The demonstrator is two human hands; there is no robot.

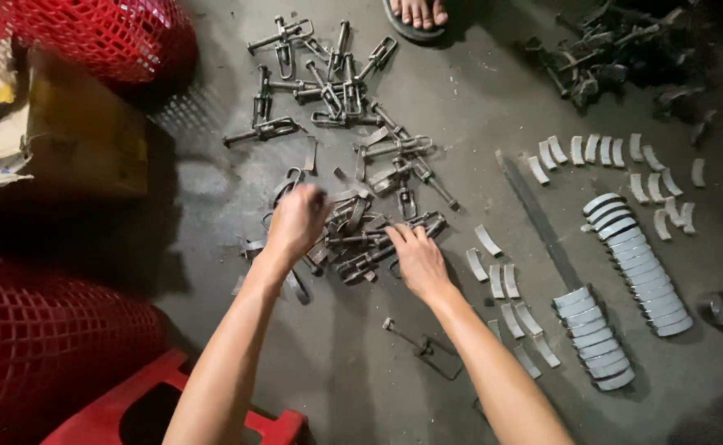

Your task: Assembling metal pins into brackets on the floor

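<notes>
We reach both forearms forward over the grey concrete floor (pixel 361 371). Our left hand (pixel 295 222), palm down and blurred, curls its fingers into the heap of dark metal latch clamps (pixel 353 239); whether it pinches one we cannot tell. Our right hand (pixel 417 259) lies flat, fingers spread, touching the heap's near edge. Rows of curved pale metal plates (pixel 641 268) lie well apart to the right.

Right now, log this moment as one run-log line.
left hand: reaching into pile of metal clamps | right hand: on the same pile | curved metal plates: stacked in rows at right | floor: concrete
</notes>
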